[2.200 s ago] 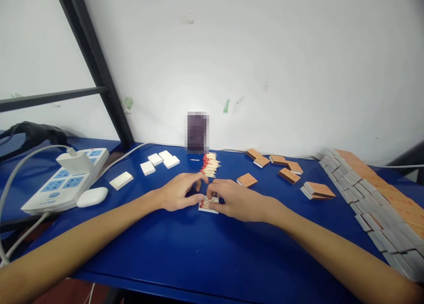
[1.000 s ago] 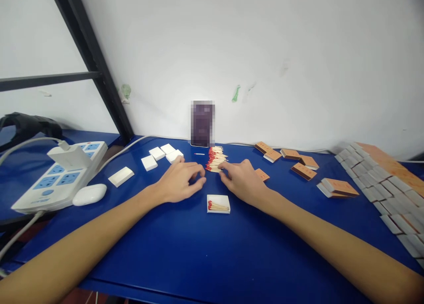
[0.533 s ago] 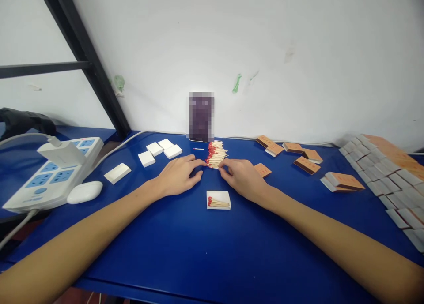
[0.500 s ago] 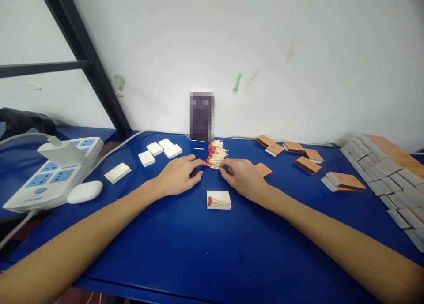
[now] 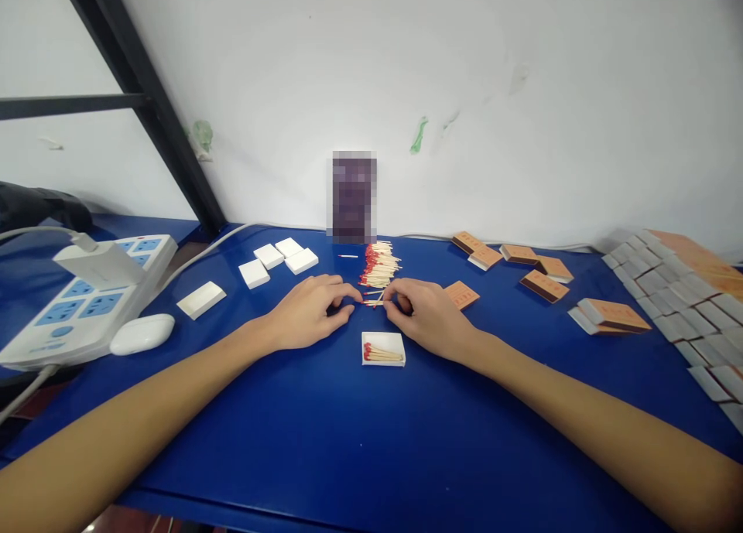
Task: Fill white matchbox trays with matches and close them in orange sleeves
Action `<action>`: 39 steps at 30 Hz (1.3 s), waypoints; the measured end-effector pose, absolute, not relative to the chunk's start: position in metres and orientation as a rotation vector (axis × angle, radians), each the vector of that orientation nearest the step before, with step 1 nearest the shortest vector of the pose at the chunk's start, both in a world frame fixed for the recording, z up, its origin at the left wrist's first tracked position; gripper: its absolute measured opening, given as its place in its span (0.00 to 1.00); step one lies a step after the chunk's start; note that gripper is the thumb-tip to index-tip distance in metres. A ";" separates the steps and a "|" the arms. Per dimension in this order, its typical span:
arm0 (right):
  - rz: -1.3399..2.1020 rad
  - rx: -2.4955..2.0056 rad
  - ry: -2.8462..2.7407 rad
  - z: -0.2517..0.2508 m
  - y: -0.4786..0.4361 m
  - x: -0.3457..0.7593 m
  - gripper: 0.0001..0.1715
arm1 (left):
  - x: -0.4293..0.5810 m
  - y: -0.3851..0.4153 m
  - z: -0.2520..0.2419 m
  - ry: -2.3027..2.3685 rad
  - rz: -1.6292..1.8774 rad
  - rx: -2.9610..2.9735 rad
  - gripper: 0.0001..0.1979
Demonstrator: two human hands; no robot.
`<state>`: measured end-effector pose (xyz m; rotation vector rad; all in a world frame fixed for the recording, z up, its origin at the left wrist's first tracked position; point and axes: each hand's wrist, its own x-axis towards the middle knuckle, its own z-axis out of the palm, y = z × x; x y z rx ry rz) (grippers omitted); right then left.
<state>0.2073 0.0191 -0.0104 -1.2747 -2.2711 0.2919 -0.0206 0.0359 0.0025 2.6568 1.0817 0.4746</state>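
Note:
Between my hands lie a few red-headed matches [image 5: 373, 302], just in front of a larger match pile [image 5: 381, 265]. My right hand [image 5: 429, 315] pinches the plain ends of these few matches between thumb and fingers. My left hand [image 5: 312, 310] rests on the table with thumb and index finger apart, the index fingertip at the red heads. Nearer to me stands a white matchbox tray [image 5: 392, 339], partly filled with several matches whose heads point left. A single match [image 5: 347, 256] lies apart, left of the pile.
White matchbox trays [image 5: 268, 256] lie at the left, orange matchbox sleeves [image 5: 544, 286] at the right. Stacked matchboxes [image 5: 667, 285] stand at the far right. A power strip [image 5: 93, 301] and white earbud case [image 5: 142, 333] are at left. A blurred-out dark panel [image 5: 354, 196] leans against the wall.
A few matches have been drawn from the pile's near end toward me, leaving a small gap. Both hands have shifted slightly nearer. The view has tilted a little.

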 end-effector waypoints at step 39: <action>0.325 -1.286 -2.248 -0.015 0.022 0.209 0.08 | -0.021 0.033 0.005 0.981 0.370 2.777 0.19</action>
